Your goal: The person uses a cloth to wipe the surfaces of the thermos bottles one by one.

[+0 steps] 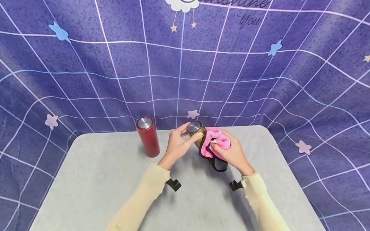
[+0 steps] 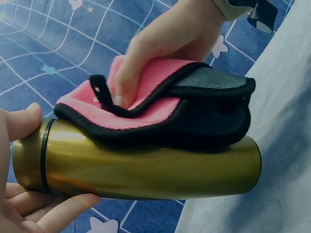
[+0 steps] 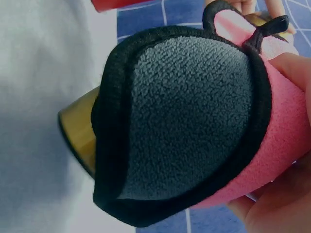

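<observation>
A gold thermos bottle [image 2: 146,170] with a silver-topped lid [image 1: 194,127] is held tilted over the table. My left hand [image 1: 180,144] grips it around the lid end, thumb on one side and fingers on the other. In my right hand [image 1: 234,154] is a bunched cleaning cloth [image 2: 146,97], pink on one face and dark grey on the other, with black edging and a small black loop. The cloth lies against the bottle's side, and my right thumb presses into the pink face. Part of the bottle is hidden behind the cloth in the right wrist view.
A red thermos bottle [image 1: 148,138] with a silver top stands upright on the grey table [image 1: 101,179], left of my left hand. Behind the table and at its sides hangs a purple-blue curtain [image 1: 162,64] with gridlines and stars. Black wrist mounts [image 1: 174,184] sit below both hands.
</observation>
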A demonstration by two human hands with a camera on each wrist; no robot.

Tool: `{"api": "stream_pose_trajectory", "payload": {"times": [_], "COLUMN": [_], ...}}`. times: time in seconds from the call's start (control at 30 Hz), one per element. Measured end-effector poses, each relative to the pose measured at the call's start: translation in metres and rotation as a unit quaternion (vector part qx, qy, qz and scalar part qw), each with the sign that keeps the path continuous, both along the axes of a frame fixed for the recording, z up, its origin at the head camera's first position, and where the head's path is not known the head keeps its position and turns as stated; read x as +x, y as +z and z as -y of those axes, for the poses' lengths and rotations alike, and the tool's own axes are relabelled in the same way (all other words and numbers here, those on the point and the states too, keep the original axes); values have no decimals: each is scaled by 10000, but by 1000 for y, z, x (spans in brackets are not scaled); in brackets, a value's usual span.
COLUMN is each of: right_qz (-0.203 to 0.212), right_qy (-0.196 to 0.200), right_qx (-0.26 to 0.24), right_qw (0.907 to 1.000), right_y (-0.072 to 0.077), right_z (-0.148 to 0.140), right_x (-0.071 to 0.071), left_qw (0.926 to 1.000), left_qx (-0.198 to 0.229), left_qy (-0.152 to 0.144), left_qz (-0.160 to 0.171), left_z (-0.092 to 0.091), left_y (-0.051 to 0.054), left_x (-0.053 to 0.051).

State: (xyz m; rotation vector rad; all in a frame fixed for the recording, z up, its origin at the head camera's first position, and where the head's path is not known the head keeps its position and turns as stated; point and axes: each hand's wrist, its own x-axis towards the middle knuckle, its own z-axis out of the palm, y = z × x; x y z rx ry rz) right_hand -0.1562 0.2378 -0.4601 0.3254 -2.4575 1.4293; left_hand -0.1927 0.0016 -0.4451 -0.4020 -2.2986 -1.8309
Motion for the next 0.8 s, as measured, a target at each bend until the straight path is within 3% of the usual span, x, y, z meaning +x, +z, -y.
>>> {"api": "stream_pose_trajectory", "payload": {"times": [0.3, 0.47, 0.8], "right_qz": [447, 515, 702], "right_qy": [-58, 93, -73], "right_qx": [-194, -325, -251], "right_qw": [9988, 9981, 9972], "right_y": [-22, -28, -56], "right_z": [-9, -14, -30], "right_x": [-1, 3, 6], "left_qw": [9999, 9999, 9999], "left_qx": [-35, -62, -34], "left_qy": [-69, -99, -75], "left_qz": [-68, -23, -88], "left_z": [5, 6, 8], "left_y": [0, 5, 11], "left_x": [0, 0, -1]}}
